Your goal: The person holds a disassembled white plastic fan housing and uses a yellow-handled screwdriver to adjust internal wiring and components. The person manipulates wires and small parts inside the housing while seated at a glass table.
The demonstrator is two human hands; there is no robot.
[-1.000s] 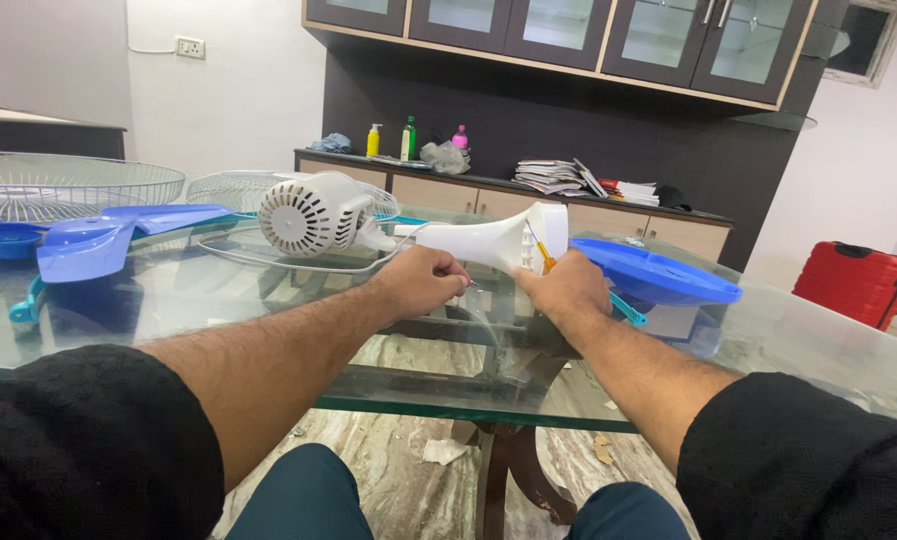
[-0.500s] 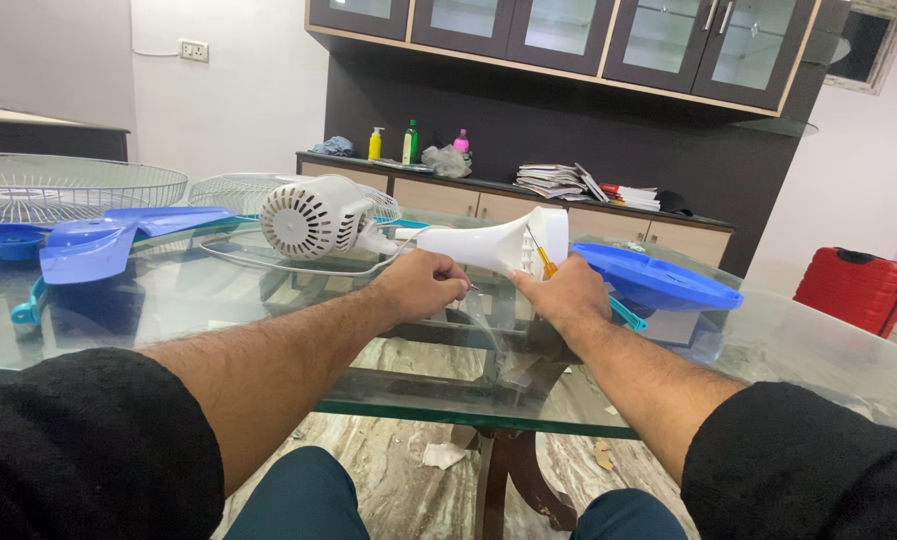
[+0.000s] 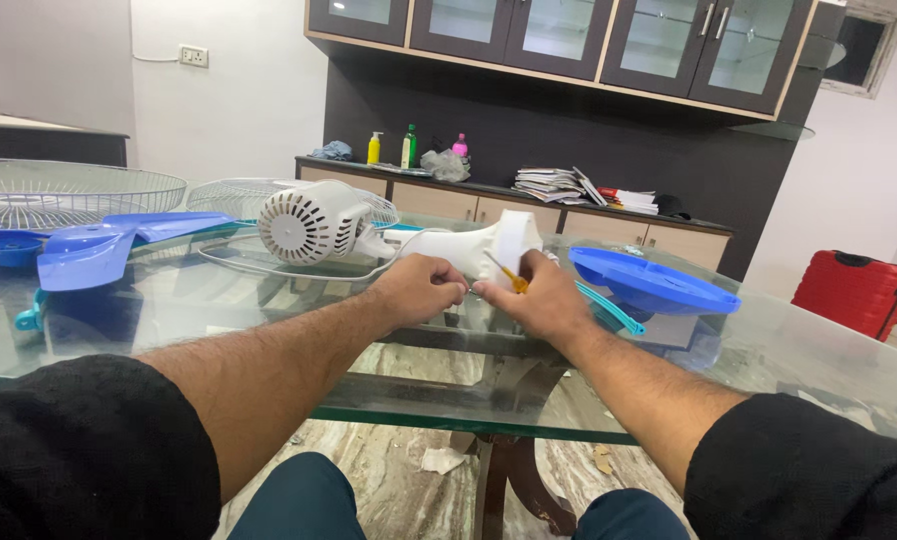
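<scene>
A white fan motor unit (image 3: pixel 314 222) with its white neck and stand piece (image 3: pixel 469 246) lies on its side on the glass table (image 3: pixel 229 320). My left hand (image 3: pixel 419 288) grips the near end of the white neck. My right hand (image 3: pixel 534 296) is closed around a yellow-handled screwdriver (image 3: pixel 509 277), whose tip points at the neck beside my left fingers. Both forearms reach over the glass from black sleeves.
A blue round fan base (image 3: pixel 649 282) sits right of my hands. Blue fan blades (image 3: pixel 94 250) and wire fan guards (image 3: pixel 54 190) lie at the left. A white cord (image 3: pixel 269 268) loops on the glass. A red suitcase (image 3: pixel 854 290) stands far right, cabinets behind.
The view has shifted slightly. My hands stay on the white neck, and the right hand has closed in nearer the left with the screwdriver.
</scene>
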